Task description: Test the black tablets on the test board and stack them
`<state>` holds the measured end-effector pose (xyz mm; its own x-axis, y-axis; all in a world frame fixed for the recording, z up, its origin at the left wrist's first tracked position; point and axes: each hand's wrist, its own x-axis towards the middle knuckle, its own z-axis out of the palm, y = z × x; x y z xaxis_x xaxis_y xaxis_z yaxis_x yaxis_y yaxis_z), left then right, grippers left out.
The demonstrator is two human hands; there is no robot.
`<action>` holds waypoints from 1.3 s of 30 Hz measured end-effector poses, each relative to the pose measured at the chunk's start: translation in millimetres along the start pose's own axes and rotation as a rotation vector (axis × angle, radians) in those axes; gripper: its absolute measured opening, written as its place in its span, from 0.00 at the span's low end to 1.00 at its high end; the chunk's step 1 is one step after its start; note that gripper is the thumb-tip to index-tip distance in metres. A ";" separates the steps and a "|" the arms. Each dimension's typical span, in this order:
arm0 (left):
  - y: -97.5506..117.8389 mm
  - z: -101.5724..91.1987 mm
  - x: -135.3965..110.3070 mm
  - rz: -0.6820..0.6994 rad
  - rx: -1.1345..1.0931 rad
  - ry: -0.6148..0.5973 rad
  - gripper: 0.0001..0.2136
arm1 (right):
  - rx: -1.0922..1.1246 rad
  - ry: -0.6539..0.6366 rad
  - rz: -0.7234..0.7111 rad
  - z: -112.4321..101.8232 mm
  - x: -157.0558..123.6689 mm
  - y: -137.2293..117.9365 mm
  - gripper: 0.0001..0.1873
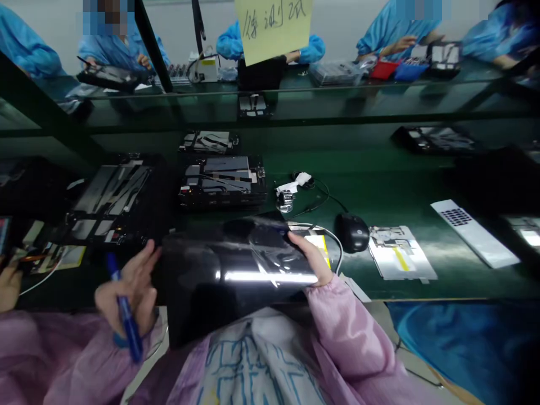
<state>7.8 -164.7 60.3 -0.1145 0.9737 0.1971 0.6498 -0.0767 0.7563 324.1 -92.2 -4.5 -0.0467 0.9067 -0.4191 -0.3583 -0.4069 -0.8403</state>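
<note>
Two hands are steadying one black panel (pixel 228 275) above the lap, at the near edge of the bench (pixel 379 185). The right hand (pixel 310 256) is clamping its right edge, while the left hand (pixel 126 292) is gripping a blue pen (pixel 124 315) and bracing spare fingertips against the left edge, seemingly to spare the glossy filmed face. Beyond it, a mouse (pixel 352 232), a cable (pixel 334 235) and an opened device (pixel 222 183) are crowding the bench, and a co-worker's hand (pixel 8 287) is working at far left.

An electronics assembly line, most likely a factory floor: a long green worktop (pixel 379 197) carries opened devices (pixel 223 181) with bare boards, a mouse (pixel 352 232) and cables, while workers in blue coats (pixel 270 48) sit along the far side beneath a handwritten paper sign (pixel 273 25).
</note>
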 end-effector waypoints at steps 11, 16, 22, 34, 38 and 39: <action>-57.9 36.5 59.5 -0.171 -0.086 -0.127 0.11 | -0.577 0.241 -0.452 -4.8 17.9 35.6 0.19; -36.9 39.9 60.7 -0.066 0.117 -0.027 0.12 | -0.550 0.152 -0.445 -9.6 10.9 46.7 0.20; 35.1 87.8 78.8 0.321 0.139 -0.570 0.05 | -0.286 0.011 -0.299 -1.8 -2.3 50.6 0.20; 89.8 218.6 118.5 0.288 -0.094 -1.064 0.03 | -0.317 0.187 -0.333 -54.1 -10.1 21.3 0.18; 88.7 218.2 125.5 0.374 0.069 -0.955 0.05 | -0.820 0.223 -0.629 -62.2 -3.5 25.7 0.11; 87.5 219.0 126.9 0.407 0.140 -0.933 0.05 | -0.939 0.195 -0.685 -63.2 -1.8 26.9 0.12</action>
<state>214.7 -0.8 14.9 0.7250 0.6632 -0.1858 0.5972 -0.4710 0.6493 373.5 -111.8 -48.0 0.0612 0.9687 0.2407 0.5775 0.1623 -0.8001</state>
